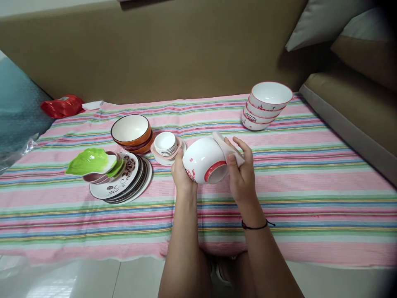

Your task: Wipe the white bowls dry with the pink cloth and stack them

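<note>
My left hand (182, 174) grips a white bowl (203, 159) with red markings and a red foot ring, held tilted with its base turned toward me. My right hand (242, 176) presses a folded pale cloth (228, 150) against the bowl's underside, fingers closed on the cloth. Both hands hover above the striped tablecloth (310, 178) near the middle of the table.
A stack of matching white-and-red bowls (266, 105) stands at the back right. To the left are brown bowls (132, 133), small white dishes on a pink saucer (166, 145), a pile of plates (128, 182) and green leaf-shaped dishes (89, 162). A red bag (62, 105) lies far left.
</note>
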A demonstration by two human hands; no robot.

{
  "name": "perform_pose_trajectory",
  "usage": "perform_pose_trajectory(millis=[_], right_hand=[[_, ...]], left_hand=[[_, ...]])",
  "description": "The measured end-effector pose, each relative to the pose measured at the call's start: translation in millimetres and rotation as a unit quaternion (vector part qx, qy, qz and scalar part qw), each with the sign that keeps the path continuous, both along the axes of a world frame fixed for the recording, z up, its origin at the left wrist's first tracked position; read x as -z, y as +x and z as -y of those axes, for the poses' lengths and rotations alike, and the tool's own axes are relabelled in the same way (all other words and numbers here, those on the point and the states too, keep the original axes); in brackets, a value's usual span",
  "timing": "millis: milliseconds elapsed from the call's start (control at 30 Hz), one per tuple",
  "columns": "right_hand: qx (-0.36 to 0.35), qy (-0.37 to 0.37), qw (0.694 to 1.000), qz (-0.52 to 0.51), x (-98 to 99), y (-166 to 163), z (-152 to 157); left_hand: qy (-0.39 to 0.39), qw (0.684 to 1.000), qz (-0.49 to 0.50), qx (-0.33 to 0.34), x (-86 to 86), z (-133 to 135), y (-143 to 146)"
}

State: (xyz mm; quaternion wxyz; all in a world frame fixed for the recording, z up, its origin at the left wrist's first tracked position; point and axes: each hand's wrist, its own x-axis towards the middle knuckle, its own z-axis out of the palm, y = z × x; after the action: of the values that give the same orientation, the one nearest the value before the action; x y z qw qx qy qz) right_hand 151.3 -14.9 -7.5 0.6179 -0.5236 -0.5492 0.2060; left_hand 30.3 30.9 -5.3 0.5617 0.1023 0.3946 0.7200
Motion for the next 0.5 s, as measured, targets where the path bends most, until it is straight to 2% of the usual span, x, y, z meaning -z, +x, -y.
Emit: perform_pose_trajectory(millis=[67, 133, 333, 400, 500], right_hand=[[0.036, 0.029, 0.998, 0.032, -3.2, 2, 2], [0.038, 0.06, 0.996, 0.046, -6.8, 2, 3], [-0.04, 0.139, 0.979, 0.143, -12.1, -6, 8], [-0.027, 0.139, 0.98, 0.139, -11.3, -8, 7], [0.029, 0.114, 0.99, 0.077, -8.6, -7, 3]], left_hand=[[-0.001, 1.0, 0.0, -0.004, 0.8, 0, -1], [-0.003, 1.0, 0.0, -0.009, 1.6, 0, -1], [-0.049, 0.998, 0.026, -0.004, 3.4, -3, 0], [-0.063, 0.997, 0.042, 0.004, 2.5, -4, 0], [-0.066, 0.996, 0.058, -0.003, -0.4, -4, 0]])
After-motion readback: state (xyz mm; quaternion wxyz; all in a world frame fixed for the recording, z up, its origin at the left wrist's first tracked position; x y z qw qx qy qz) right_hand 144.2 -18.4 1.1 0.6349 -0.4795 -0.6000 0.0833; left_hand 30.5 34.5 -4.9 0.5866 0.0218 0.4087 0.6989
